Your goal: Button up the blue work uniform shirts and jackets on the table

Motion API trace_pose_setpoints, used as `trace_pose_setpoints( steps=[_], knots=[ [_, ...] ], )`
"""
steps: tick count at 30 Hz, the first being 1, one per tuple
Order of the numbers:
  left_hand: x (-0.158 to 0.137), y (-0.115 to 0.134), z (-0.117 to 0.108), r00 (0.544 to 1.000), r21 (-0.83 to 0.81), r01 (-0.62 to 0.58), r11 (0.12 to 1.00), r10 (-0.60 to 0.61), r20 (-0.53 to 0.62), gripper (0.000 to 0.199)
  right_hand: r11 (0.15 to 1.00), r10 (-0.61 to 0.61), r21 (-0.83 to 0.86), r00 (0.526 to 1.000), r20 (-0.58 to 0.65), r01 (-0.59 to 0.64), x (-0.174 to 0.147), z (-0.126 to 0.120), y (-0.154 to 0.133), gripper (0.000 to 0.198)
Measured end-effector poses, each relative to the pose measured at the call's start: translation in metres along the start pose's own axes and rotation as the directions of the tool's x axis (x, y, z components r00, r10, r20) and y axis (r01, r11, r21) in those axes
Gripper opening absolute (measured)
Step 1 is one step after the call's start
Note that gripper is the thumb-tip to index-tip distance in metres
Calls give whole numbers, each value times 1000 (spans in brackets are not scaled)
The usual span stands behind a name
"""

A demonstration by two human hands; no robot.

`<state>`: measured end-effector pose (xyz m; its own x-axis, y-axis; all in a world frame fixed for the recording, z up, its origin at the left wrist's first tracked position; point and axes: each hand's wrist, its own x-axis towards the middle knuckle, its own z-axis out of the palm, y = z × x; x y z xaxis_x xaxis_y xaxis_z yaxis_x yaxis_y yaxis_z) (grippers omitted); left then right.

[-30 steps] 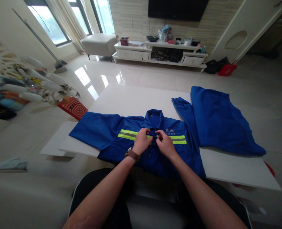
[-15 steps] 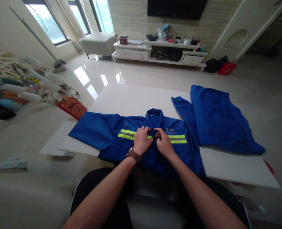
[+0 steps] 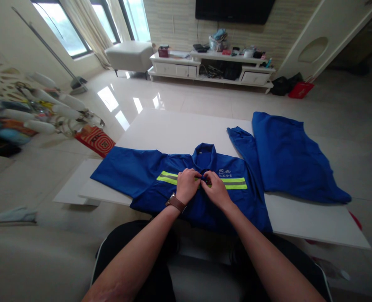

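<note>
A blue work jacket (image 3: 170, 201) lies front up on the white table, its collar pointing away from me. A yellow-green reflective stripe (image 3: 236, 183) crosses its chest, with white print above it on the right. At the front opening, my left hand (image 3: 188, 184), with a brown-strapped watch at the wrist, pinches the cloth. Close beside it, my right hand (image 3: 214, 188) pinches the same front edge, so the fingertips of both nearly meet. Whatever small fastening sits between the fingers is hidden. The jacket's lower edge hangs toward my lap.
Another blue garment (image 3: 292, 159) lies on the right of the white table (image 3: 173, 126). A red patterned bag (image 3: 95, 140) stands past the table's left side. Farther off are a white TV cabinet (image 3: 173, 69), a light bench (image 3: 129, 56) and a red bag (image 3: 301, 89) on the floor.
Both hands have shifted slightly at the jacket's front opening, and the right fingers have curled closer to the left ones. A bunched bit of blue cloth now shows between them.
</note>
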<state>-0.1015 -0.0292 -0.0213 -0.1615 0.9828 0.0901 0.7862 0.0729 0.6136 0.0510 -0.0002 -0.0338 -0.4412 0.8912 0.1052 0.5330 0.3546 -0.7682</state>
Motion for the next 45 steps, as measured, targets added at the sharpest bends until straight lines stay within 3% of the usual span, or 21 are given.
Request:
trace_pose_setpoints(
  steps=[8, 13, 21, 36, 45],
  knots=[
    [5, -6, 3, 993, -107, -105, 989, 109, 39, 18, 969, 120, 218, 993, -17, -113, 2, 1, 1, 14],
    [4, -4, 4, 990, -117, -135, 984, 138, 22, 20, 955, 134, 272, 990, -34, -119, 4, 2, 4, 14],
    [2, -2, 2, 985, -112, -163, 980, 168, 40, 19, 955, 136, 279, 985, -105, -102, 2, 6, 2, 14],
    [0, -1, 4, 978, -113, -199, 974, 204, 39, 15, 978, 91, 197, 990, -108, -69, 0, 6, 1, 12],
    [0, 1, 2, 986, -119, -153, 981, 159, 42, 14, 986, 57, 161, 991, -120, -37, 1, 4, 1, 13]
  ],
)
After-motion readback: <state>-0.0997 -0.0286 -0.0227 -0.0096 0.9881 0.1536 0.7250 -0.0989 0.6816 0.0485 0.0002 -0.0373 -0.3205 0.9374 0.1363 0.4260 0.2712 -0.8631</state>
